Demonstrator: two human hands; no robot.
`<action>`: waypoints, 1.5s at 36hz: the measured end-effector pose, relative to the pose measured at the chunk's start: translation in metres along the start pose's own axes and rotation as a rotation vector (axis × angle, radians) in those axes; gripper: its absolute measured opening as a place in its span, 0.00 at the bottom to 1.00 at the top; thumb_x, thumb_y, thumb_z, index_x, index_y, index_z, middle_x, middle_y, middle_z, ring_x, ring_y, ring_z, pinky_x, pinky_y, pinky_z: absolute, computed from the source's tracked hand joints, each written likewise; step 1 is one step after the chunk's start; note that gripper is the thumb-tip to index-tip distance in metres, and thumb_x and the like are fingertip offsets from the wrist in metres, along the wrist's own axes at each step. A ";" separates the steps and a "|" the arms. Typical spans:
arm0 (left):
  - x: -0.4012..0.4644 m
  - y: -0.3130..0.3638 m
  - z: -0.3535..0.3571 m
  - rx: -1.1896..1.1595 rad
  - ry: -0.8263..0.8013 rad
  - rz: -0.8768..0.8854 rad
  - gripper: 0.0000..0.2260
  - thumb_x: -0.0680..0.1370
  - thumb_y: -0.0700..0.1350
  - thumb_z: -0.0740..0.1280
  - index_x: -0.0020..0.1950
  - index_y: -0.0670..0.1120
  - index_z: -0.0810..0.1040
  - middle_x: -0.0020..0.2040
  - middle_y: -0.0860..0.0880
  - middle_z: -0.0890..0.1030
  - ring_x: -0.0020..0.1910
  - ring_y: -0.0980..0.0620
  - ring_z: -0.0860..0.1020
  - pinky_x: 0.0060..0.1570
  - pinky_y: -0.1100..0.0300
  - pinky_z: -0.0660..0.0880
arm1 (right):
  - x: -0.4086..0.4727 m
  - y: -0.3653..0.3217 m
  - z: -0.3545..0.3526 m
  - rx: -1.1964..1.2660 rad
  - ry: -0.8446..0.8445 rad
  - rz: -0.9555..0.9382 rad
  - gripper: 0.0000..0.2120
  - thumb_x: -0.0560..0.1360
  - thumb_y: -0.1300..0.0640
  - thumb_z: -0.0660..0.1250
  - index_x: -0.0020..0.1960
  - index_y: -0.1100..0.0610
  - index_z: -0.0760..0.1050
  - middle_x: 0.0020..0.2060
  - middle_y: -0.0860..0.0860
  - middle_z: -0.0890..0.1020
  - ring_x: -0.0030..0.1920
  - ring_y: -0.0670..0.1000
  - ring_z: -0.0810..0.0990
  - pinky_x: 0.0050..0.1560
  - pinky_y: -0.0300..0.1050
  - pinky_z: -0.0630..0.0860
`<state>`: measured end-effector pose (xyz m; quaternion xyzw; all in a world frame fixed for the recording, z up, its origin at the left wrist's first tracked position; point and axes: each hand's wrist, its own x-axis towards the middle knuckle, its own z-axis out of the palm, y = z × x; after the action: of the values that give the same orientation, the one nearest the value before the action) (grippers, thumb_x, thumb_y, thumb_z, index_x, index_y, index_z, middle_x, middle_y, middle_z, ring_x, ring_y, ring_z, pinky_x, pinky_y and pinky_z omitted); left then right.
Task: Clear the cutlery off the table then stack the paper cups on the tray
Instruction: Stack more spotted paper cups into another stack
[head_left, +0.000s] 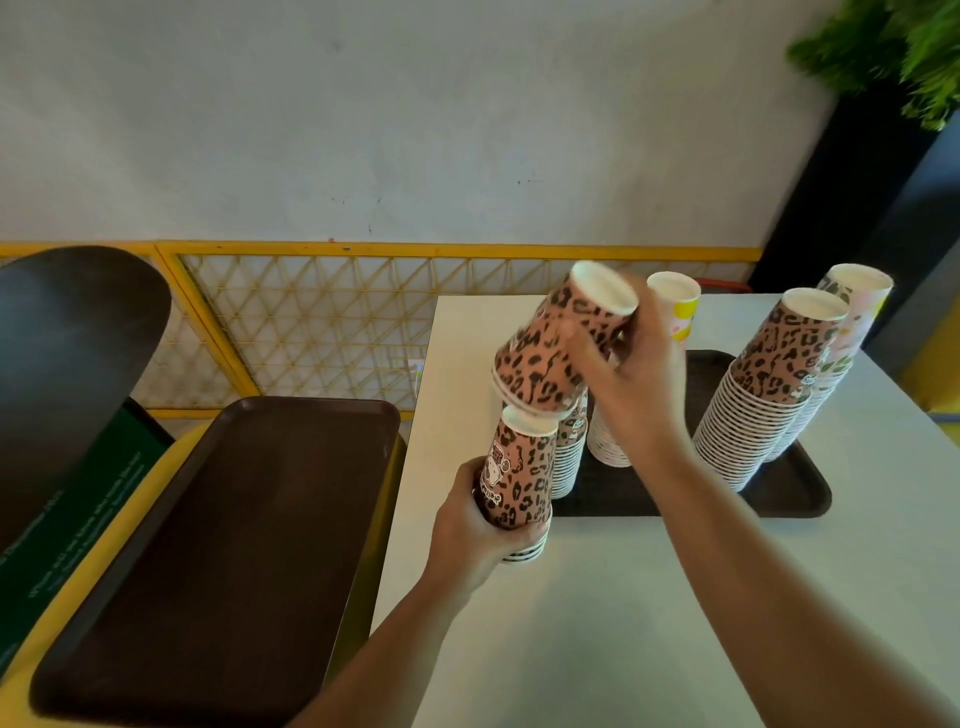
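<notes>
Both hands grip leopard-print cups: left upright, right tilted.

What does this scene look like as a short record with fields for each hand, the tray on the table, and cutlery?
left hand: grips short stack of upside-down leopard-print paper cups at table edge
right hand: holds tilted leopard-print paper cups above that stack
dark brown plastic tray: on white table, carries several tall cup stacks
cutlery: none visible
</notes>
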<state>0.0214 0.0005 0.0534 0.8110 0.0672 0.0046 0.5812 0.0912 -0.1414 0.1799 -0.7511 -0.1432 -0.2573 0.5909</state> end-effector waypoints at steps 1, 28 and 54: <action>0.000 0.000 0.000 0.001 0.001 -0.002 0.41 0.53 0.60 0.76 0.64 0.53 0.69 0.56 0.57 0.79 0.56 0.57 0.78 0.55 0.55 0.78 | 0.006 -0.003 -0.003 -0.006 0.034 -0.024 0.27 0.68 0.44 0.67 0.63 0.54 0.68 0.51 0.43 0.77 0.54 0.40 0.77 0.48 0.31 0.76; 0.006 0.004 0.002 -0.035 0.072 -0.040 0.32 0.61 0.43 0.80 0.60 0.54 0.70 0.50 0.57 0.80 0.51 0.58 0.79 0.50 0.60 0.79 | -0.056 0.040 0.014 -0.180 -0.155 0.037 0.30 0.66 0.40 0.68 0.61 0.56 0.69 0.53 0.48 0.75 0.53 0.40 0.74 0.54 0.26 0.70; 0.004 -0.002 0.002 0.043 -0.006 0.061 0.35 0.57 0.48 0.82 0.61 0.49 0.71 0.53 0.56 0.80 0.53 0.60 0.79 0.47 0.72 0.75 | -0.030 0.022 0.007 -0.101 -0.212 0.187 0.29 0.64 0.44 0.72 0.61 0.54 0.70 0.49 0.45 0.80 0.50 0.41 0.79 0.48 0.37 0.77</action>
<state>0.0257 -0.0005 0.0502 0.8250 0.0407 0.0185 0.5634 0.0794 -0.1381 0.1442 -0.8128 -0.1213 -0.1273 0.5553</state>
